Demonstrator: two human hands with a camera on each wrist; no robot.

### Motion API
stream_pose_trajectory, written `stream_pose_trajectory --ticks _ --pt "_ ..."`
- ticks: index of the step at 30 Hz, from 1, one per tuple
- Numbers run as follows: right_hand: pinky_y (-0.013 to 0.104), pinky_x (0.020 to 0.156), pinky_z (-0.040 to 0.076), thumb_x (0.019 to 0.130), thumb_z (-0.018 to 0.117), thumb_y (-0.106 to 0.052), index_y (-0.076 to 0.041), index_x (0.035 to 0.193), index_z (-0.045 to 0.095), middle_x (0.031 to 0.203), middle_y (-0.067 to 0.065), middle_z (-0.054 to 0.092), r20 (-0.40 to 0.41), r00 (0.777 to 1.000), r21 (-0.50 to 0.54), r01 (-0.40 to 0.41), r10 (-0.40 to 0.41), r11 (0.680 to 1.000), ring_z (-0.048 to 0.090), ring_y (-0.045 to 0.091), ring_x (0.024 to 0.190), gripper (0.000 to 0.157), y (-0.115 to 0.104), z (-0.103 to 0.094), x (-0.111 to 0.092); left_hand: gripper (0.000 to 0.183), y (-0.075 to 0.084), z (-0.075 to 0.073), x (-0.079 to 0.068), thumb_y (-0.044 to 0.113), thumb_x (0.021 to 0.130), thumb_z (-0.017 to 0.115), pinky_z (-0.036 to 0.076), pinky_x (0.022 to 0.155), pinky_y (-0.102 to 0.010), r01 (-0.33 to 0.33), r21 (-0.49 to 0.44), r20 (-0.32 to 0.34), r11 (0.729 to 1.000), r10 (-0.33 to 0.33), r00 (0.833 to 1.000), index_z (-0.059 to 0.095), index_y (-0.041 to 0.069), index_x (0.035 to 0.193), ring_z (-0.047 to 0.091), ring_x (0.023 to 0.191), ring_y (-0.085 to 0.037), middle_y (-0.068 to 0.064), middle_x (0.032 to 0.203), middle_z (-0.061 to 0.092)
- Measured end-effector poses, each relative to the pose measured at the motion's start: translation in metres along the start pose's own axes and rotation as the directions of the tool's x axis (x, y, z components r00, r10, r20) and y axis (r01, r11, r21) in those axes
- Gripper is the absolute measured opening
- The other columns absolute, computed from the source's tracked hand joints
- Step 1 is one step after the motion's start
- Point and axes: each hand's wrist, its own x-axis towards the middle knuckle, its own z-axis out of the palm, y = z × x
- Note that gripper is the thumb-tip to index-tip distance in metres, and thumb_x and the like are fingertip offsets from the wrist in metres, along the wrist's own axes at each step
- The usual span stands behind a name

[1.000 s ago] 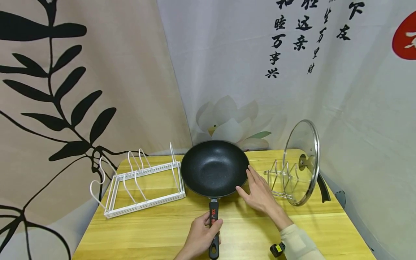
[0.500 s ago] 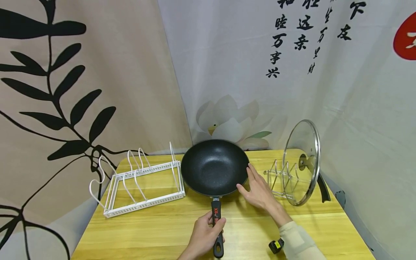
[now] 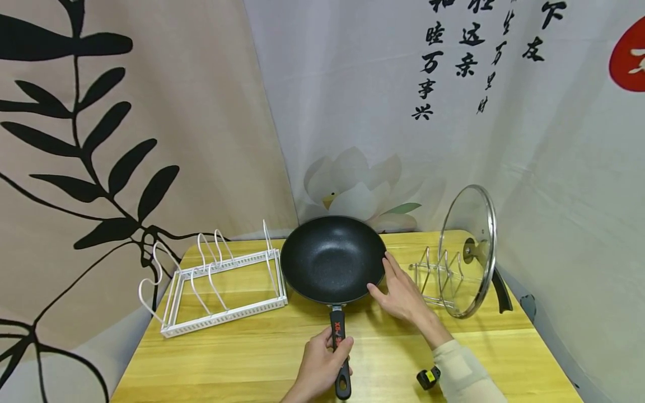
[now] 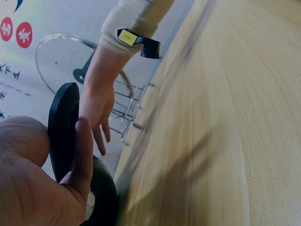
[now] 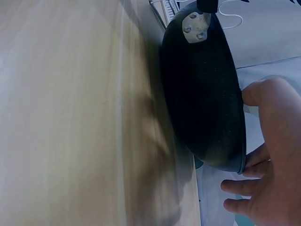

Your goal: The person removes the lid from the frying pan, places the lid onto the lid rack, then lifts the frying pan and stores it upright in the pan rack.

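A black frying pan (image 3: pixel 332 260) sits in the middle of the table, its hollow facing up and its handle (image 3: pixel 338 330) toward me. My left hand (image 3: pixel 322 364) grips that handle, thumb along the top. In the left wrist view the left hand (image 4: pixel 42 183) holds the handle end (image 4: pixel 64 127). My right hand (image 3: pixel 403 294) touches the pan's right rim with thumb and fingertips spread apart. The right wrist view shows the right hand (image 5: pixel 277 141) at the rim, beside the dark underside of the pan (image 5: pixel 202 89).
To the left, a white rack (image 3: pixel 227 322) with upright loops stands close to the pan. On the right, a glass lid (image 3: pixel 466 252) with a black handle stands upright in a wire rack (image 3: pixel 428 280). A cloth backdrop (image 3: pixel 353 112) hangs behind the wooden table (image 3: pixel 242 369).
The pan's handle has swung slightly to the right, and my left hand has moved with it. The right hand stays at the rim with little movement.
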Motion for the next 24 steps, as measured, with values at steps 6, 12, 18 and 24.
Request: stream_pose_trajectory --ticks 6,12,18,24 --pt "0.062 0.117 0.04 0.1 0.053 -0.064 -0.01 0.164 0.027 0.174 0.01 0.019 -0.012 1.0 0.012 0.012 -0.012 1.0 0.04 0.042 0.151 0.089 -0.004 -0.006 -0.002 0.037 0.001 0.0 0.001 0.041 0.1 0.068 0.06 0.056 -0.034 0.007 0.005 -0.007 1.0 -0.007 1.0 0.063 0.005 0.106 0.074 0.055 -0.019 -0.02 0.092 0.075" --pt "0.062 0.118 0.038 0.1 0.051 -0.066 -0.017 0.164 0.029 0.173 0.008 0.023 -0.049 0.998 0.05 0.027 -0.024 0.998 0.036 0.037 0.154 0.084 -0.009 -0.008 -0.011 0.037 0.001 -0.001 0.0 0.041 0.099 0.069 0.059 0.055 -0.033 -0.002 0.025 -0.022 1.0 0.003 1.0 0.064 0.006 0.106 0.074 0.055 -0.019 -0.018 0.09 0.077" --pt "0.06 0.12 0.037 0.101 0.053 -0.061 -0.019 0.162 0.033 0.172 0.008 0.027 -0.116 0.992 0.088 0.06 -0.05 0.994 0.034 0.033 0.156 0.077 -0.014 -0.01 -0.021 0.04 -0.001 -0.003 0.0 0.046 0.097 0.07 0.054 0.061 -0.025 0.004 0.09 -0.049 0.996 0.0 0.999 0.068 0.009 0.113 0.072 0.06 -0.013 -0.014 0.093 0.08" --pt "0.06 0.119 0.037 0.1 0.06 -0.051 -0.016 0.159 0.04 0.169 0.006 0.033 -0.176 0.982 0.124 0.091 -0.068 0.988 0.038 0.033 0.153 0.071 -0.022 -0.013 -0.032 0.051 -0.002 -0.005 0.0 0.049 0.097 0.069 0.049 0.057 -0.022 0.019 0.109 -0.045 0.994 -0.015 0.999 0.067 0.006 0.124 0.066 0.055 -0.009 -0.013 0.089 0.079"
